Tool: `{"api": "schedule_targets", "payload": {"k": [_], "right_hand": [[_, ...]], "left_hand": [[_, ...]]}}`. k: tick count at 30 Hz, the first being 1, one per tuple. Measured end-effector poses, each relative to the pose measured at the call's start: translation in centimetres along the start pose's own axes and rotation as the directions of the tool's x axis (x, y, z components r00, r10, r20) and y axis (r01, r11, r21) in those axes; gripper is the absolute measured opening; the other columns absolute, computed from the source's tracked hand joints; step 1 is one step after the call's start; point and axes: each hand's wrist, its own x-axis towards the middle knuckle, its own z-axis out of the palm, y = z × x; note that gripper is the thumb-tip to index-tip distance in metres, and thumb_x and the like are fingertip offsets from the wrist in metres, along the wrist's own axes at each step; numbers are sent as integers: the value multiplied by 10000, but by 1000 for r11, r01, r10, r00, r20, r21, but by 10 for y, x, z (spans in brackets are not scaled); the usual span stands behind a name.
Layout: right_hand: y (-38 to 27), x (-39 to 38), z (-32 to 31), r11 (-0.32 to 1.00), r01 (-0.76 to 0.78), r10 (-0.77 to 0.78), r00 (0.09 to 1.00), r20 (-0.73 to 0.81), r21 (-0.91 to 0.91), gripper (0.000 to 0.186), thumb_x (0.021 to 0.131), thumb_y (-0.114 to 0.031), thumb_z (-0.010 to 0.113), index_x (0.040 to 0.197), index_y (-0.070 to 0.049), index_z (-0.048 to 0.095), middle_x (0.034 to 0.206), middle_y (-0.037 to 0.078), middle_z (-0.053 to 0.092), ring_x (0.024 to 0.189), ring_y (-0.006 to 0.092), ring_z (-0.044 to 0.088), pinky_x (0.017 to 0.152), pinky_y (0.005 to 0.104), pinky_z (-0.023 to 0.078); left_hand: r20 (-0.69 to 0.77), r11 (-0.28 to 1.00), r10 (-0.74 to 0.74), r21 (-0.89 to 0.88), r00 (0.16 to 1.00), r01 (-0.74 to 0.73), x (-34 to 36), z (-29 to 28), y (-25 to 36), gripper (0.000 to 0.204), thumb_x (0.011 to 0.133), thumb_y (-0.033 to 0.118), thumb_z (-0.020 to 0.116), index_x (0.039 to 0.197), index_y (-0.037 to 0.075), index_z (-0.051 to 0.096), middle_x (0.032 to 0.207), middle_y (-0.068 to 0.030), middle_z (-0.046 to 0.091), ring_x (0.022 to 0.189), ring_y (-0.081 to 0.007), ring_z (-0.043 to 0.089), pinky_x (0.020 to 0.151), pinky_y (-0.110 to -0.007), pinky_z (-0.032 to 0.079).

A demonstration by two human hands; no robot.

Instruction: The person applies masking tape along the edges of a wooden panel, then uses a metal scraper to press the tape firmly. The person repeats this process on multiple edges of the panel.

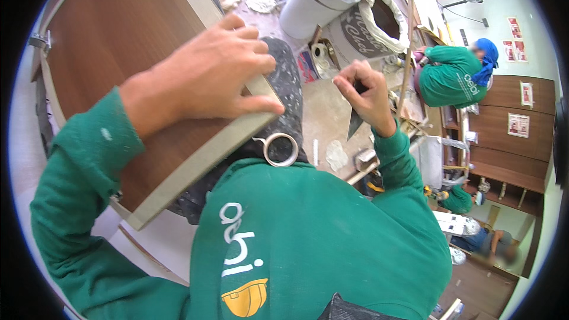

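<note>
A large wood-grain panel [118,29] with a pale, thick edge leans across my left side. My left hand [216,74] lies over it near the corner, fingers curled at the far edge and thumb stretched along the pale rim. To the right, away from the panel, my right hand [367,92] is closed around a dark, flat-bladed tool [354,124] whose pointed blade hangs downward. My fingers hide its handle. On my lap, next to the panel's edge, sits a roll of pale tape [266,149] with a short loose end.
Ahead stand a white bin [299,12] and a bag-lined bucket [349,32], with a small open can [320,52] before them. A long wood strip [406,59] rises at right. A co-worker in green [453,74] bends over work beyond; other people are farther right.
</note>
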Motion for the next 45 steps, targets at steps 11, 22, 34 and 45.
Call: {"api": "schedule_targets", "payload": {"k": [11, 22, 34, 45], "right_hand": [[232, -191, 132, 753, -638, 637, 768, 65, 162, 248, 816, -222, 865, 844, -40, 699, 730, 33, 638, 668, 127, 558, 634, 319, 464], [321, -250, 215, 489, -785, 858, 512, 47, -380, 312, 856, -240, 633, 1026, -16, 769, 1014, 282, 744, 964, 435, 735, 873, 523, 579], [324, -236, 270, 473, -631, 801, 598, 2, -616, 445, 863, -354, 732, 1210, -76, 745, 1086, 197, 773, 1072, 389, 732, 1084, 599, 467], [180, 14, 141, 910, -262, 340, 915, -216, 322, 271, 1088, -237, 584, 986, -5, 682, 861, 63, 655, 793, 115, 578, 719, 313, 481]], "left_hand": [[87, 1000, -20, -11, 996, 21, 6, -17, 16, 742, 846, 643, 776, 1236, 26, 640, 1234, -174, 620, 1279, -389, 548, 1193, -538, 379], [-218, 847, -497, 88, 840, 524, -62, -127, 18, 491, 961, 218, 718, 1401, 21, 626, 1440, -175, 627, 1399, -341, 537, 1191, -448, 391], [-532, 380, -844, -681, -65, 626, -286, -92, 71, 451, 1115, 306, 553, 1454, 11, 520, 1401, -143, 623, 1326, -228, 581, 1061, -391, 463], [-356, 277, -931, -837, -83, 471, -264, -61, 79, 561, 1089, 357, 619, 1486, -3, 452, 1360, -184, 627, 1251, -231, 609, 1048, -379, 476]]}}
